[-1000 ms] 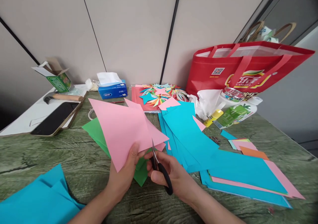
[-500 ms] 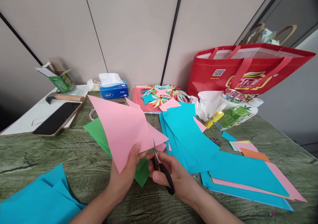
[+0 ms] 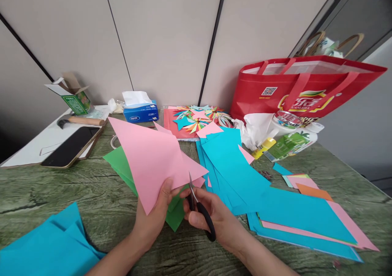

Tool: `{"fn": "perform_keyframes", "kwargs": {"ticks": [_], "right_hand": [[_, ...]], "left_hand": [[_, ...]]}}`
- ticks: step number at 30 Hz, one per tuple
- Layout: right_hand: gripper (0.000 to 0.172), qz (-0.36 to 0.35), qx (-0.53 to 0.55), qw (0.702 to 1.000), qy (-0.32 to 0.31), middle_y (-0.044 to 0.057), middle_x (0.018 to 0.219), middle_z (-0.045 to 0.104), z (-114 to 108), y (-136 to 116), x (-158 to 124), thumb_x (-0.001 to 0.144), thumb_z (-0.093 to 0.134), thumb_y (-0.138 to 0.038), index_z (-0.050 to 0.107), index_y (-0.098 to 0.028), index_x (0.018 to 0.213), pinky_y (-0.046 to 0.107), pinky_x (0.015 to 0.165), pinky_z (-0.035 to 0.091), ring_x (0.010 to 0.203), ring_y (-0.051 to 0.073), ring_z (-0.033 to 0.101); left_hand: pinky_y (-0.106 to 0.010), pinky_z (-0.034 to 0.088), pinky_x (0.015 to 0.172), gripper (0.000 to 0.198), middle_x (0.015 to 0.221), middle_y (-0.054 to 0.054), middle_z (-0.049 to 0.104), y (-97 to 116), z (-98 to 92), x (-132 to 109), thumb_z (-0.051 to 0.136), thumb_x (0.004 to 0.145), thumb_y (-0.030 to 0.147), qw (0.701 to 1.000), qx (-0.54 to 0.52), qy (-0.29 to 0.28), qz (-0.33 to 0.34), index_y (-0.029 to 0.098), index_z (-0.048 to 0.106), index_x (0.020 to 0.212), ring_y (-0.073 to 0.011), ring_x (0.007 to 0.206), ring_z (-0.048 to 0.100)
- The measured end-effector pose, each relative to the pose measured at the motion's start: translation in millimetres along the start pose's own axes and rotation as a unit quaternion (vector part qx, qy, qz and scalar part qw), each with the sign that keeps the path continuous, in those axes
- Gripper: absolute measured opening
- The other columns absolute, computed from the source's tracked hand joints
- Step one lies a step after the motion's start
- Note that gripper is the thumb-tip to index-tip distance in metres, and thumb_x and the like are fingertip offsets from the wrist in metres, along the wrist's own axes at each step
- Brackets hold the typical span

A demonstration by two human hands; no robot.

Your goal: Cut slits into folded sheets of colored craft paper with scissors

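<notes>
Pink paper [image 3: 153, 157], folded with pointed corners, is pinched between the thumb and fingers of my left hand [image 3: 156, 210]. My right hand [image 3: 211, 214] is closed on black-handled scissors [image 3: 206, 221]. Their blades point up and touch the lower right part of the pink paper. Behind and below the pink paper lies green paper [image 3: 121, 165], partly hidden by it and by my left hand. Blue sheets [image 3: 235, 170] are fanned out just beyond my right hand.
Blue paper [image 3: 49, 243] lies at the near left, a phone [image 3: 72, 146] and a hammer [image 3: 85, 121] farther back. A tissue box [image 3: 141, 112], paper stars [image 3: 199, 114] and a red bag [image 3: 254, 88] stand along the wall. More sheets [image 3: 306, 214] cover the right side.
</notes>
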State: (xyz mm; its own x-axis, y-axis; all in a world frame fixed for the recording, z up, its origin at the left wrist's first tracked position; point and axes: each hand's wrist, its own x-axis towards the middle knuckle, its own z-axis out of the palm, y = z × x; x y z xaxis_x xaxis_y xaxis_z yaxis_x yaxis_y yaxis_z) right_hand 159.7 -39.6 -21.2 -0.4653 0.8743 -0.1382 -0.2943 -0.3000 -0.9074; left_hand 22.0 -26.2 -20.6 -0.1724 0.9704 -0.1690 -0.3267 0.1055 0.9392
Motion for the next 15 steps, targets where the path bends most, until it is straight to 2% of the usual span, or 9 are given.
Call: {"fn": "perform_keyframes", "kwargs": {"ticks": [9, 15], "right_hand": [[0.044, 0.001, -0.013, 1.0, 0.009, 0.0, 0.073, 0.045, 1.0, -3.7, 1.1, 0.06, 0.07, -0.047, 0.055, -0.016, 0.089, 0.022, 0.054, 0.028, 0.062, 0.011, 0.038], [0.045, -0.006, -0.023, 1.0, 0.01, -0.001, 0.07, 0.043, 2.3, -2.3, 1.6, 0.061, 0.069, -0.048, 0.055, -0.016, 0.089, 0.022, 0.053, 0.025, 0.061, 0.01, 0.035]], "left_hand": [[-0.031, 0.053, 0.074, 0.024, 0.083, -0.005, 0.073, 0.1, 0.4, -0.5, 0.06, 0.073, 0.03, 1.0, 0.006, -0.004, 0.006, 0.015, 0.063, 0.091, -0.022, 0.081, 0.067], [-0.034, 0.052, 0.078, 0.03, 0.091, -0.006, 0.072, 3.1, 3.2, -1.3, 0.062, 0.071, 0.033, 1.0, -0.012, -0.006, -0.008, 0.017, 0.063, 0.096, -0.0246, 0.088, 0.065]]}}
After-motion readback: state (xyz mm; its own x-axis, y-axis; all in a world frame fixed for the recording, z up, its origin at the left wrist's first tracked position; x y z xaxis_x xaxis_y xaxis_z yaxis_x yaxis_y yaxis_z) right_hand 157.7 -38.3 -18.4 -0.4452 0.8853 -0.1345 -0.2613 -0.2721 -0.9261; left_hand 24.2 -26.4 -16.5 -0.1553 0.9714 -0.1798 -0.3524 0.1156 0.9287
